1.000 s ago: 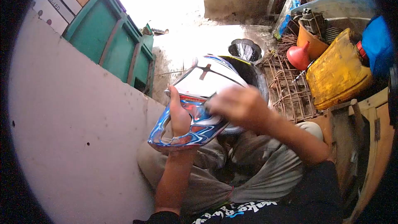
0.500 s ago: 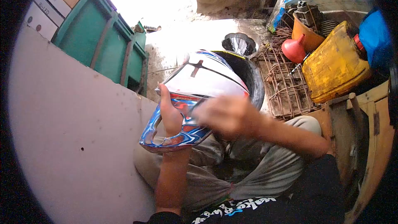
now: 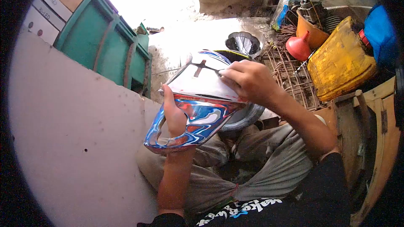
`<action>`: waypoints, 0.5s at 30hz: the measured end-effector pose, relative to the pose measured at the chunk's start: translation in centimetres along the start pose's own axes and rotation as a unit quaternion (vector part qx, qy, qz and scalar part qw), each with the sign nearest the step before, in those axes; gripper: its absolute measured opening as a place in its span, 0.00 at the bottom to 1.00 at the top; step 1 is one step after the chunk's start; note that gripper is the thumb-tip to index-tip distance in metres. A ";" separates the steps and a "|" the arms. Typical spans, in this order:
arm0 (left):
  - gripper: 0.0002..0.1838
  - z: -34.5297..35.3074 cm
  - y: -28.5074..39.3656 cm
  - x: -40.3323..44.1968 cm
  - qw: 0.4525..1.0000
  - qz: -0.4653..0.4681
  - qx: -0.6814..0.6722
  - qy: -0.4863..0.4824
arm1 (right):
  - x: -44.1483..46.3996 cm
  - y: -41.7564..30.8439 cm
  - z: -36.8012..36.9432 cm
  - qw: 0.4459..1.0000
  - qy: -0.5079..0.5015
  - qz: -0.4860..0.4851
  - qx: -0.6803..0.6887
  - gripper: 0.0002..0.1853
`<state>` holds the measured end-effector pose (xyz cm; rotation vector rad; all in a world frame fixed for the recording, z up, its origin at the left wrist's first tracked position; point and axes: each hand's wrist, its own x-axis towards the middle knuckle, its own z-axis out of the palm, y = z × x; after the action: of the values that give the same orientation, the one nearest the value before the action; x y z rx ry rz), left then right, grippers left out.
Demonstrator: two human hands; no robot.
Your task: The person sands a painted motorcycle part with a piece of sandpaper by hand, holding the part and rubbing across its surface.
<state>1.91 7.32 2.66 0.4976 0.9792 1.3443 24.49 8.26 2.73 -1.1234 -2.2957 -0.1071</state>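
A glossy motorcycle fairing, swirled in blue, white and red with a plain white upper face, is tilted over my lap. My left hand grips its lower left part, thumb laid along the front and the other fingers hidden behind. On the white face, near a dark cross-shaped slot, my right hand presses with its fingertips drawn together. Whatever small thing may be pinched there is hidden. Under the fairing shows the rim of a dark round tub.
Left of me runs a pale panel, with a green cabinet beyond. At right are a metal grid, a yellow jerrycan, a red funnel and a wooden frame. A dark scalloped bowl lies ahead.
My right hand has moved up and away from me, from the blue swirled lower part to the white upper face. My left hand keeps its hold, and the fairing has barely shifted.
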 end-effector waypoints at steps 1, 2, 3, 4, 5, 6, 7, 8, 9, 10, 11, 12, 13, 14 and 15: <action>0.34 0.1 0.4 -0.4 0.999 0.002 0.033 -0.011 | 0.2 -1.0 -0.2 1.000 0.005 -0.025 0.005 0.10; 0.34 0.1 0.4 -0.3 0.999 0.004 0.017 -0.026 | 0.5 -2.7 -0.3 0.999 0.010 -0.053 0.008 0.09; 0.34 0.2 0.4 -0.2 0.999 0.005 0.001 -0.041 | 0.4 -4.9 0.0 0.993 0.038 -0.109 0.029 0.08; 0.34 0.3 0.4 -0.1 0.998 0.006 -0.015 -0.056 | 0.2 -7.2 0.9 0.975 0.114 -0.183 0.058 0.07; 0.34 0.0 0.3 0.3 0.998 0.010 -0.009 -0.054 | 0.0 -7.0 0.4 0.979 0.093 -0.176 0.048 0.06; 0.34 -0.3 0.1 0.3 0.999 0.013 -0.002 -0.051 | -0.4 -6.9 -0.4 0.983 0.070 -0.167 0.039 0.06; 0.34 -0.2 0.1 0.0 0.999 0.005 -0.011 -0.049 | -0.3 -5.4 -0.5 0.994 0.034 -0.096 0.022 0.06; 0.34 0.2 0.2 -0.2 0.999 -0.001 -0.021 -0.048 | 0.2 -3.0 -0.4 1.000 -0.002 -0.027 0.003 0.06; 0.34 0.5 0.3 -0.4 0.998 -0.007 -0.031 -0.048 | -0.1 -0.4 0.7 0.999 0.036 -0.018 -0.025 0.09; 0.34 0.4 0.2 -0.4 0.998 -0.007 -0.035 -0.053 | 0.0 -1.1 0.6 0.998 0.049 -0.046 -0.005 0.09; 0.34 0.3 0.2 -0.2 0.997 -0.006 -0.040 -0.059 | 0.2 -2.7 0.6 0.995 0.061 -0.077 0.015 0.09; 0.34 0.0 0.2 0.0 0.997 -0.005 -0.046 -0.062 | 0.2 -4.5 0.7 0.991 0.072 -0.107 0.036 0.09; 0.34 -0.2 0.2 0.2 0.999 0.002 -0.017 -0.049 | -0.4 -6.8 0.9 0.981 0.103 -0.154 0.060 0.09; 0.34 -0.4 0.3 0.3 0.999 0.008 0.012 -0.037 | -0.3 -6.9 0.7 0.982 0.102 -0.152 0.045 0.09; 0.33 -0.6 0.3 0.4 0.999 0.013 0.042 -0.025 | -0.3 -7.0 0.5 0.983 0.101 -0.150 0.030 0.09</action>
<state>1.24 7.59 2.44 0.6069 0.9944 1.3123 19.18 3.67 3.39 -0.6949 -2.2518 -0.2547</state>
